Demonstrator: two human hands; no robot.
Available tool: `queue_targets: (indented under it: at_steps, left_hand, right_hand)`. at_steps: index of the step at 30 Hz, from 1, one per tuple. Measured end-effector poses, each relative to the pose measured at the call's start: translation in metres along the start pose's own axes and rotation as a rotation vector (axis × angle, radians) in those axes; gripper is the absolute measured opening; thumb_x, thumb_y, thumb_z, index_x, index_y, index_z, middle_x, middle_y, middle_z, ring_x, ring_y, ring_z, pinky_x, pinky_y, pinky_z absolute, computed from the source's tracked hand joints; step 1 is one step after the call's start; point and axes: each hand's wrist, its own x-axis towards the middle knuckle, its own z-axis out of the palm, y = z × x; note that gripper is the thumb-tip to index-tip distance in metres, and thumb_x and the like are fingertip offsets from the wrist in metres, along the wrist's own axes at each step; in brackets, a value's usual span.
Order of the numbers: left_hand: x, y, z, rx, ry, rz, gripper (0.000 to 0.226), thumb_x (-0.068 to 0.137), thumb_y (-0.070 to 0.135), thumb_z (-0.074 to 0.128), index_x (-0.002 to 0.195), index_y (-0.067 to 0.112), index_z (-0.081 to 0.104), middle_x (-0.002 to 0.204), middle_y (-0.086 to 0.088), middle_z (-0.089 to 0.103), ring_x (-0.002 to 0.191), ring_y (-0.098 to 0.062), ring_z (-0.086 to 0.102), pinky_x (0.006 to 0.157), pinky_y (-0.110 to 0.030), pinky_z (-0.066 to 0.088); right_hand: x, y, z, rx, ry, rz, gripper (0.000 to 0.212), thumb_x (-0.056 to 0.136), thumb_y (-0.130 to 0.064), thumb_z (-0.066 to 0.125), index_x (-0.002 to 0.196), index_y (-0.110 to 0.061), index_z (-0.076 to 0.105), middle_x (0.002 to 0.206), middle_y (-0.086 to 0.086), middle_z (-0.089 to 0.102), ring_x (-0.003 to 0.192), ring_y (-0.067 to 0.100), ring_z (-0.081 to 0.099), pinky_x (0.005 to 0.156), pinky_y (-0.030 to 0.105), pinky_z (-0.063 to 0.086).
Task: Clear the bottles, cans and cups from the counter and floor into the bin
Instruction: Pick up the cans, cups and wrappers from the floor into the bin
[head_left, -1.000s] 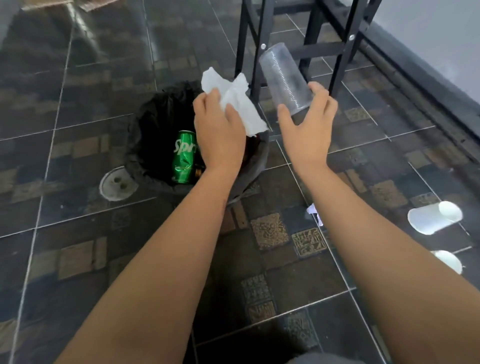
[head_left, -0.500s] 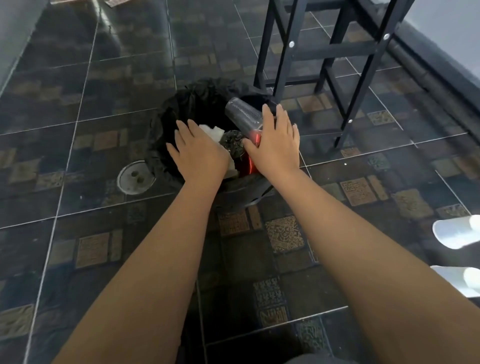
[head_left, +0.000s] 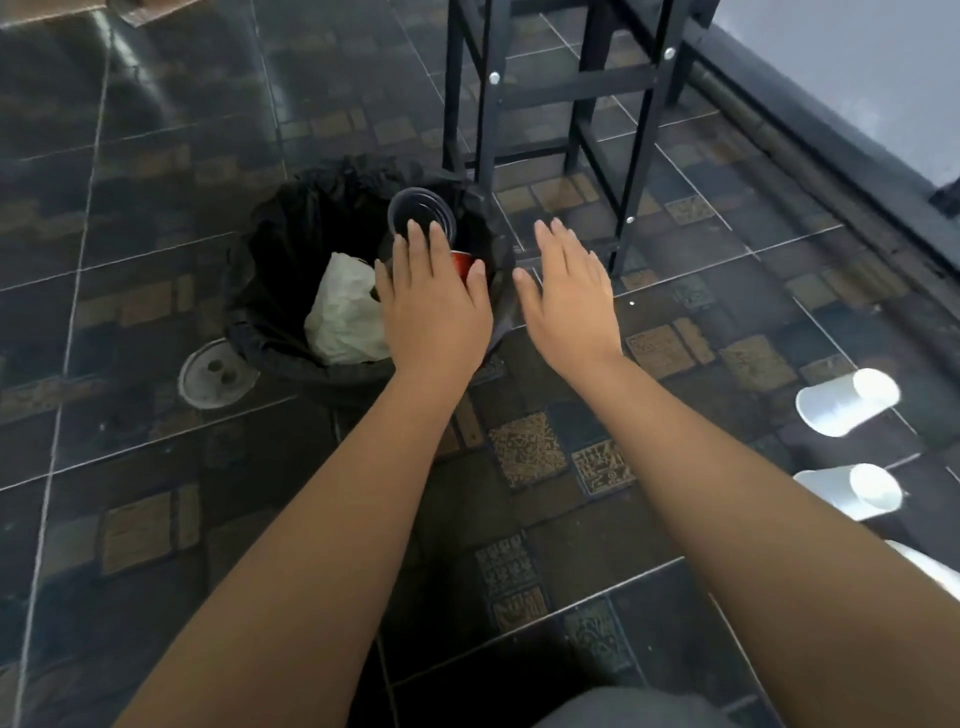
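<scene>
- The left hand (head_left: 434, 306) has its fingers straight and close together, palm down, and grasps nothing. It hovers over the right part of the bin (head_left: 280, 244).
- The right hand (head_left: 566, 296) is also flat and released, with nothing in it. It is over the tiled floor (head_left: 156, 467), just right of the bin's rim.
- A clear plastic cup (head_left: 421, 215) lies inside the black-lined bin, its mouth facing up towards the camera. The left fingertips overlap its near rim, but contact cannot be told.
- A red can (head_left: 462, 262) shows in the bin, mostly hidden by the left hand.
- A crumpled white paper (head_left: 345, 312) lies in the bin, left of that hand.
- Two white cups (head_left: 847, 408) (head_left: 852, 496) lie on their sides on the floor, far right.
- A black metal stool frame (head_left: 545, 88) stands behind the bin.
- A round floor drain (head_left: 213, 374) sits just beside the bin.
</scene>
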Motion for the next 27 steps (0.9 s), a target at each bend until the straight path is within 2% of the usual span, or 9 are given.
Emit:
queue_targets:
  at_steps: [7,12,14,18,21,24,27]
  left_hand:
    - [-0.038,0.067,0.040,0.032,-0.065,0.261,0.065,0.103,0.047,0.022,0.156,0.008,0.019,0.163,-0.012,0.017,0.152,-0.027,0.009,0.122,-0.045,0.001]
    - [-0.072,0.108,0.088,0.026,-0.287,0.376,0.066,0.104,0.047,0.020,0.157,0.009,0.012,0.164,-0.012,0.012,0.152,-0.026,0.006,0.123,-0.045,0.001]
    - [-0.086,0.118,0.110,0.047,-0.384,0.389,0.067,0.103,0.049,0.021,0.158,0.011,0.011,0.164,-0.012,0.012,0.152,-0.027,0.008,0.123,-0.046,0.003]
    - [-0.106,0.124,0.149,0.072,-0.566,0.391,0.071,0.101,0.051,0.036,0.158,0.022,0.005,0.165,-0.014,0.005,0.152,-0.031,0.008,0.120,-0.051,0.010]
    - [-0.107,0.126,0.170,0.087,-0.670,0.406,0.076,0.099,0.049,0.047,0.156,0.035,0.000,0.165,-0.014,-0.006,0.151,-0.038,0.002,0.118,-0.058,0.016]
    - [-0.101,0.129,0.187,0.094,-0.719,0.398,0.078,0.097,0.045,0.056,0.154,0.045,0.003,0.164,-0.012,-0.014,0.150,-0.041,-0.003,0.114,-0.064,0.019]
    - [-0.095,0.132,0.199,0.148,-0.751,0.399,0.078,0.095,0.041,0.059,0.153,0.047,0.008,0.164,-0.012,-0.014,0.150,-0.040,-0.004,0.113,-0.064,0.020]
  right_hand:
    - [-0.077,0.108,-0.034,-0.159,-0.045,0.288,0.057,0.104,-0.039,0.035,0.153,-0.012,0.027,0.160,0.008,0.025,0.148,0.023,0.021,0.121,0.042,0.015]
    - [-0.145,0.165,-0.052,-0.244,-0.139,0.523,0.061,0.102,-0.044,0.038,0.154,-0.016,0.023,0.161,0.006,0.023,0.147,0.026,0.024,0.121,0.044,0.019]
    - [-0.172,0.182,-0.055,-0.244,-0.222,0.604,0.068,0.099,-0.050,0.043,0.154,-0.018,0.020,0.162,0.006,0.022,0.147,0.027,0.024,0.119,0.047,0.022]
    - [-0.215,0.202,-0.048,-0.290,-0.528,0.660,0.084,0.088,-0.063,0.052,0.155,-0.029,0.011,0.163,0.003,0.013,0.147,0.030,0.020,0.111,0.060,0.025]
    - [-0.231,0.204,-0.033,-0.269,-0.656,0.694,0.087,0.085,-0.059,0.060,0.153,-0.040,0.010,0.163,0.003,0.009,0.145,0.036,0.021,0.106,0.065,0.028]
    - [-0.232,0.205,-0.022,-0.294,-0.647,0.720,0.081,0.089,-0.045,0.062,0.152,-0.041,0.012,0.160,0.006,0.017,0.140,0.039,0.029,0.102,0.060,0.037]
    - [-0.230,0.207,-0.018,-0.350,-0.624,0.712,0.075,0.090,-0.039,0.063,0.151,-0.035,0.020,0.150,0.007,0.033,0.131,0.036,0.038,0.094,0.049,0.046]
